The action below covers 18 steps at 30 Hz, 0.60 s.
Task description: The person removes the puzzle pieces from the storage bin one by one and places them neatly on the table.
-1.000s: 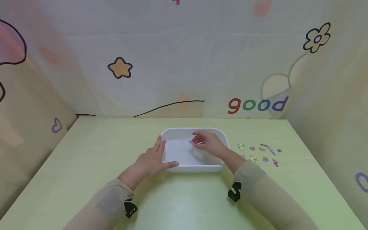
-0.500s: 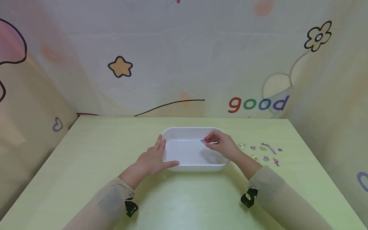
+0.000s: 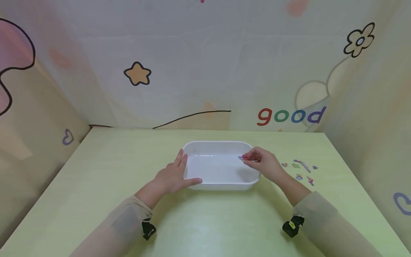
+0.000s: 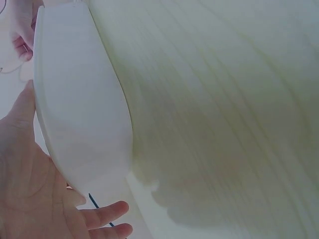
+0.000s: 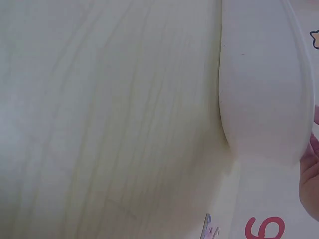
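A white rectangular tray [image 3: 221,186] stands in the middle of the table. My left hand [image 3: 171,177] rests against its left end, fingers spread and straight, thumb along the front rim. The left wrist view shows that palm and thumb [image 4: 22,107] beside the tray wall. Over the tray's right end, my right hand [image 3: 264,163] pinches a small colourful sticker [image 3: 240,158] between thumb and fingertips. The sticker's picture is too small to tell. In the right wrist view only part of my right hand [image 5: 310,184] shows behind the tray wall.
Several small colourful stickers lie to the tray's right, among them a long curved one [image 3: 302,165], a green one [image 3: 295,165] and a pink one [image 3: 310,180]. My right hand and forearm cover part of that area. A printed cloth [image 3: 205,71] hangs behind the table.
My right hand has moved right across the tray, from near its middle to its right end, still pinching the small sticker. My left hand has stayed on the tray's left end.
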Each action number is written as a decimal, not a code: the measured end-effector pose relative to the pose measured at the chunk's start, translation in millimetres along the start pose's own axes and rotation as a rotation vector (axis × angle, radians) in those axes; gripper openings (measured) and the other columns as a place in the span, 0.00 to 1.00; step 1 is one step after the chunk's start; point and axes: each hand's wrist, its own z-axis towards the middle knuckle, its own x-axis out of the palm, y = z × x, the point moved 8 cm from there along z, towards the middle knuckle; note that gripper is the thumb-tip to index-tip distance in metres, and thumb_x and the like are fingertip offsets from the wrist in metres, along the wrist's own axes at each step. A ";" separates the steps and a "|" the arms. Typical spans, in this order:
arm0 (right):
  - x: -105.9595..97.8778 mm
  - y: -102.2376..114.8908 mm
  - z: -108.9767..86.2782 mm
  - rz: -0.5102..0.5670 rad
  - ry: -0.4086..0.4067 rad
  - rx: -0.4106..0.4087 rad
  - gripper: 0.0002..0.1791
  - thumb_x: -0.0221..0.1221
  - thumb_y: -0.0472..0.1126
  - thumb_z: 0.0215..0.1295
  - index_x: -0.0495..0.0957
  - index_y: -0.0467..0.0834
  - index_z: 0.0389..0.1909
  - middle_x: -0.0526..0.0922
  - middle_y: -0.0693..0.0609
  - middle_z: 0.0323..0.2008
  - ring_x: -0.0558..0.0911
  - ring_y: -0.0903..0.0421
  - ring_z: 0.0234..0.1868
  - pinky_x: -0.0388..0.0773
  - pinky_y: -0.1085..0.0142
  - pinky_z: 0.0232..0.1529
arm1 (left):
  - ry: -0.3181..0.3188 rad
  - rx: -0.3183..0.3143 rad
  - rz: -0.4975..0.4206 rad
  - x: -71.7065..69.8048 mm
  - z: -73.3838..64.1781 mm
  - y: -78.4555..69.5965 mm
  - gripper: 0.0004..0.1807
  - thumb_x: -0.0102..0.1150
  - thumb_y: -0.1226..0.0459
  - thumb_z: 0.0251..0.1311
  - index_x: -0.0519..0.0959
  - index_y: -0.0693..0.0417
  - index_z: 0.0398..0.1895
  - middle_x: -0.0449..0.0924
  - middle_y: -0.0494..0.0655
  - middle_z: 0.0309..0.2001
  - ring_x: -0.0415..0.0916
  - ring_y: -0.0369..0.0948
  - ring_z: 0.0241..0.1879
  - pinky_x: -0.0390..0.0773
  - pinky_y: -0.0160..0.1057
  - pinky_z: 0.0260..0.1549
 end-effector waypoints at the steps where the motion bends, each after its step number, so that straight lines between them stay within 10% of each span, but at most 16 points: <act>1: -3.0 -1.3 -2.0 0.000 -0.007 -0.005 0.12 0.61 0.39 0.48 0.70 0.44 0.33 0.78 0.51 0.37 0.76 0.55 0.39 0.72 0.66 0.37 | 0.002 0.000 0.001 0.1 0.4 -0.4 0.59 0.30 0.25 0.34 0.40 0.56 0.65 0.28 0.50 0.65 0.60 0.53 0.52 0.69 0.47 0.37; 18: -43.0 -26.4 -29.1 -0.003 -0.089 -0.034 0.14 0.59 0.44 0.50 0.70 0.41 0.34 0.76 0.48 0.41 0.75 0.53 0.42 0.72 0.70 0.35 | 0.010 -0.004 0.006 -0.4 0.0 -0.4 0.59 0.30 0.25 0.35 0.40 0.56 0.65 0.28 0.49 0.65 0.61 0.53 0.52 0.69 0.47 0.37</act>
